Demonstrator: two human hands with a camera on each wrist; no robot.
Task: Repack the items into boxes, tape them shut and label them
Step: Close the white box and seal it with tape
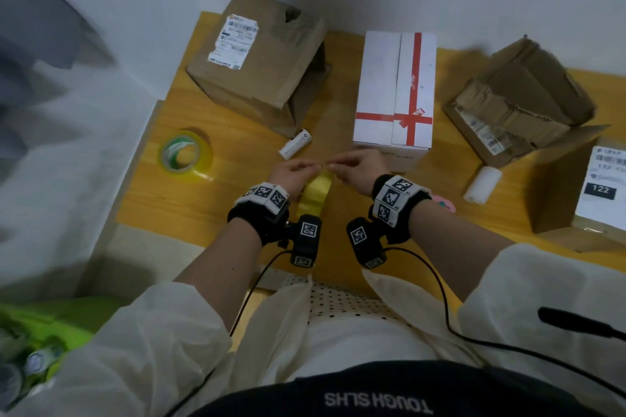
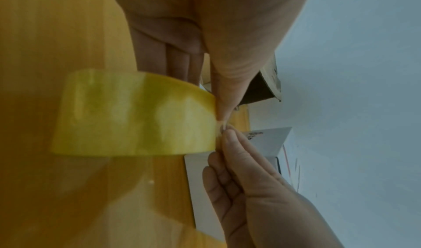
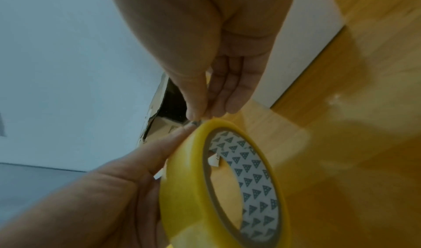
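Note:
A yellow tape roll (image 1: 315, 193) stands on edge just above the wooden table (image 1: 203, 206), in front of me. My left hand (image 1: 311, 167) grips the yellow roll (image 3: 218, 188), thumb on the near side and fingers behind it. My right hand (image 1: 333, 167) meets it at the top of the roll, where thumb and fingertips (image 3: 193, 114) pinch the tape's loose end. In the left wrist view the roll (image 2: 136, 115) shows its broad yellow face. A white box with red tape crossed over it (image 1: 394, 91) stands shut just beyond the hands.
A shut cardboard box with a shipping label (image 1: 257, 61) sits back left, and a torn open cardboard box (image 1: 518, 101) back right. A labelled box marked 122 (image 1: 582, 186) is at the right edge. A second tape roll (image 1: 185, 156), a small white tube (image 1: 294, 144) and a white paper roll (image 1: 482, 184) lie on the table.

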